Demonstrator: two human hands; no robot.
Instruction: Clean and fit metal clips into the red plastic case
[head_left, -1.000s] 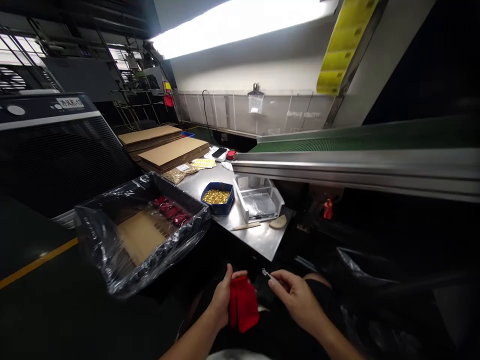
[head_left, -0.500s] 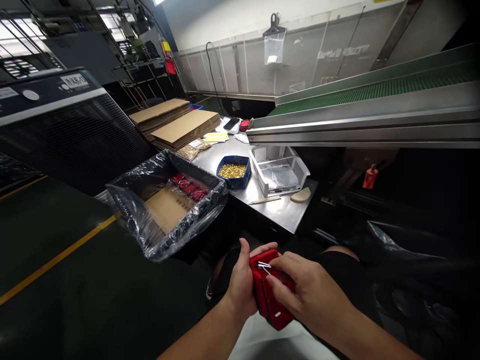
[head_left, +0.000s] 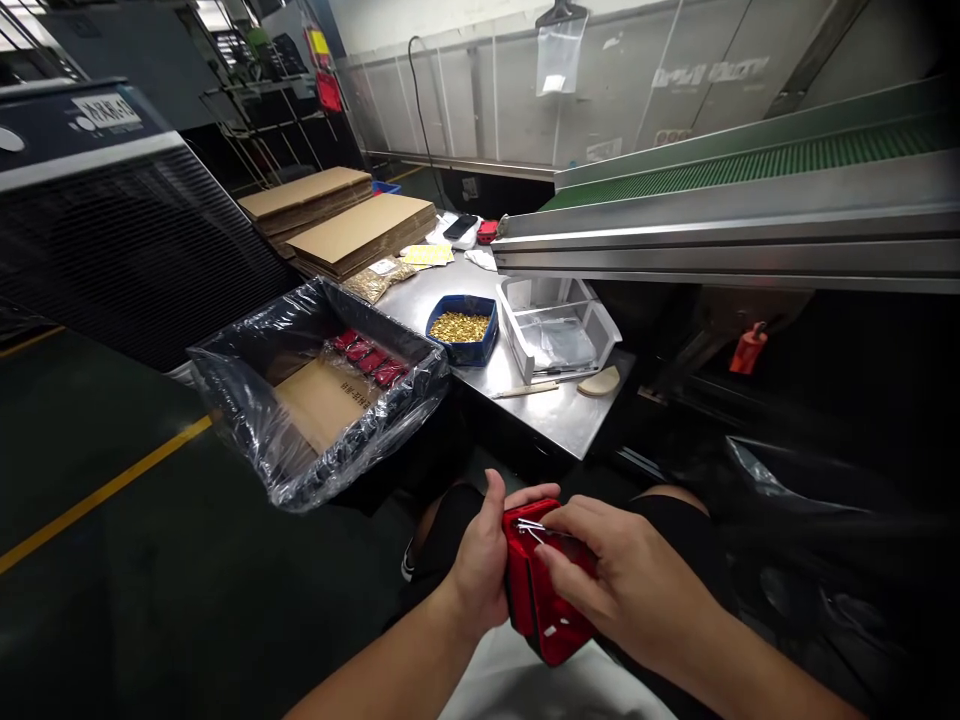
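Note:
In my left hand (head_left: 486,562) lies a glossy red plastic part (head_left: 551,610) with dark sides, held tilted over my lap. My left fingers wrap its far side, and the thumb sticks up beside it. Thumb and forefinger of my right hand (head_left: 619,570) pinch slim silver tweezers (head_left: 531,527), their tips at the upper corner of the red part. Whether the tips grip anything is too small to tell. My right hand covers the right side of the part.
A blue bin (head_left: 491,340) of small brass pieces and a white tray (head_left: 600,355) with clear bags stand on the metal table (head_left: 559,425). A plastic-lined crate (head_left: 300,490) holds several red parts. Cardboard sheets (head_left: 360,235) are stacked behind it; a green conveyor (head_left: 675,185) slopes up rightward.
The view has shifted slightly, so the table and crate sit a little higher and further left. Both hands keep their hold on the red part and the tweezers.

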